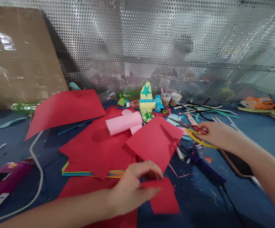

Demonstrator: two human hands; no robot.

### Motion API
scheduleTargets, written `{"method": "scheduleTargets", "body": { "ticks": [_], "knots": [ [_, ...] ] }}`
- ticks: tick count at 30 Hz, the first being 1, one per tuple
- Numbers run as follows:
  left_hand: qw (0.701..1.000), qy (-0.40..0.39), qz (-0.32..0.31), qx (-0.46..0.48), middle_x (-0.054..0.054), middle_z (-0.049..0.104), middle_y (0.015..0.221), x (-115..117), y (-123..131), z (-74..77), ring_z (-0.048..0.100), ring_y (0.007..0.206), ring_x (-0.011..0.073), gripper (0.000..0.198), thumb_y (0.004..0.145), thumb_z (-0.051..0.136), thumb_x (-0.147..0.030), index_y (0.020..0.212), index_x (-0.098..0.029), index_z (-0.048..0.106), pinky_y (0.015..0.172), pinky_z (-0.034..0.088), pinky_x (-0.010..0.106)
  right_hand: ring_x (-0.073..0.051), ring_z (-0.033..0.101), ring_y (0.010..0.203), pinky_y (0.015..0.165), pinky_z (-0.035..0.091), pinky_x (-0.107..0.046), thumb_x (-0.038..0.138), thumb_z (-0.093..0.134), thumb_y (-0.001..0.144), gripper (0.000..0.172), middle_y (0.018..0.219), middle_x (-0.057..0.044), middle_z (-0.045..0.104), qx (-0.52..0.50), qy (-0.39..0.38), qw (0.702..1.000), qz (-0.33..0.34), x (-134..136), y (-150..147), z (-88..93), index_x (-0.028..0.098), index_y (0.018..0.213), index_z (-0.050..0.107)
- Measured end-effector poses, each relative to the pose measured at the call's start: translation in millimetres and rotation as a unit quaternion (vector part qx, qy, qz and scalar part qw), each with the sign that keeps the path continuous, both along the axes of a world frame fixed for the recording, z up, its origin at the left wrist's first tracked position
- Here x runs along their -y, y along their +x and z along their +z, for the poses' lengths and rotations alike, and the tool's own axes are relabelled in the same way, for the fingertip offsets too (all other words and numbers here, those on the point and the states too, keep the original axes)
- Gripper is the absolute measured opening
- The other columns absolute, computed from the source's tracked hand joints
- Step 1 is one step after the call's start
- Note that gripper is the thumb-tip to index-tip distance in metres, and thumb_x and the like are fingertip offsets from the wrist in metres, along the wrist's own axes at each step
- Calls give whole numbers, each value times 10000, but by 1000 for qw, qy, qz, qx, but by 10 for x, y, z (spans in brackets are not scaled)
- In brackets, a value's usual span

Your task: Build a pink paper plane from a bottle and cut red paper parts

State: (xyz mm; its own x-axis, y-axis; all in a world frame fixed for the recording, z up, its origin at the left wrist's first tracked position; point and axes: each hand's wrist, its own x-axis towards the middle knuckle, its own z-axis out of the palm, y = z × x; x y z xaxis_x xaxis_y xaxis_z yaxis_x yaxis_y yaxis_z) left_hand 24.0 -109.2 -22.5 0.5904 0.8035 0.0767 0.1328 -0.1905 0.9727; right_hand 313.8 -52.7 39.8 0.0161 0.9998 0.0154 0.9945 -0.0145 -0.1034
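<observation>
My left hand (134, 186) pinches a small piece of red paper (164, 198) near the front of the blue table (253, 139). My right hand (216, 134) is closed around the yellow and red handles of a pair of scissors (189, 128), whose blades point left over a larger red sheet (155, 142). Several more red sheets (90, 142) lie spread across the middle, on top of a stack of coloured paper (90, 173). A pink paper roll (124, 123) rests on the red sheets.
A yellow paper rocket with a teal star (146, 99) stands at the back, by plastic bottles, small cups (170, 98) and loose paper strips. A blue glue gun (200, 158) lies right of the sheets. A pink device (2, 186) and white cable (39, 167) sit left. Cardboard (18, 53) leans against a perforated metal screen.
</observation>
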Motion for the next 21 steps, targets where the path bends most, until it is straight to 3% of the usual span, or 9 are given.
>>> {"method": "scheduleTargets", "body": {
  "ticks": [2, 5, 7, 11, 15, 17, 19, 21],
  "knots": [
    [994, -11, -108, -27, 52, 660, 763, 61, -8, 23, 606, 696, 167, 216, 845, 591, -367, 806, -175, 681, 637, 458, 240, -277, 639, 719, 594, 381, -324, 361, 557, 866, 274, 689, -107, 641, 22, -20, 999, 14, -163, 64, 26, 125, 767, 653],
    [984, -49, -165, -39, 54, 660, 733, 81, 19, -36, 598, 669, 170, 359, 901, 489, -446, 801, -164, 688, 604, 447, 244, -203, 641, 706, 630, 447, -300, 363, 531, 919, 295, 685, -39, 637, 38, -64, 997, 23, -425, 97, -97, 127, 802, 664],
    [983, -103, -147, -27, 47, 667, 758, 46, 53, -127, 601, 690, 171, 397, 905, 471, -487, 815, -156, 671, 612, 454, 241, -155, 637, 722, 670, 519, -316, 369, 547, 934, 247, 841, -20, 663, 45, -89, 995, 20, -576, 84, -232, 141, 934, 643],
    [983, -175, -47, 18, 50, 688, 880, -48, 98, -267, 625, 816, 200, 398, 842, 563, -542, 854, -152, 643, 738, 478, 280, -191, 641, 906, 781, 543, -384, 339, 561, 935, 246, 1092, -61, 639, 58, -78, 995, 15, -690, 23, -421, 165, 1102, 607],
    [966, -247, -4, 73, 49, 700, 925, -81, 112, -259, 630, 907, 223, 402, 770, 651, -551, 877, -163, 658, 807, 472, 312, -211, 636, 971, 848, 511, -398, 303, 514, 957, 242, 1101, -82, 656, 72, -44, 996, 16, -467, 100, -394, 154, 1121, 611],
    [943, -311, 21, 112, 43, 708, 896, -86, 126, -249, 639, 898, 215, 372, 748, 686, -521, 865, -169, 664, 825, 472, 321, -272, 630, 1021, 868, 477, -367, 293, 386, 986, 353, 1108, -172, 664, 90, -34, 995, 7, -243, 233, -354, 95, 1132, 639],
    [915, -372, 48, 150, 39, 714, 861, -95, 145, -256, 651, 867, 208, 317, 729, 716, -460, 849, -171, 667, 825, 475, 329, -358, 625, 1027, 854, 458, -425, 297, 397, 963, 414, 1080, -281, 656, 120, -43, 992, -8, 12, 416, -348, 29, 1126, 668],
    [895, -403, 63, 181, 44, 721, 868, -107, 165, -275, 658, 863, 213, 282, 714, 729, -402, 861, -170, 669, 826, 476, 339, -411, 601, 1048, 828, 423, -496, 164, 506, 875, 349, 1125, -318, 628, 154, -56, 986, -10, 255, 623, -395, 125, 1170, 689]
  ]
}}
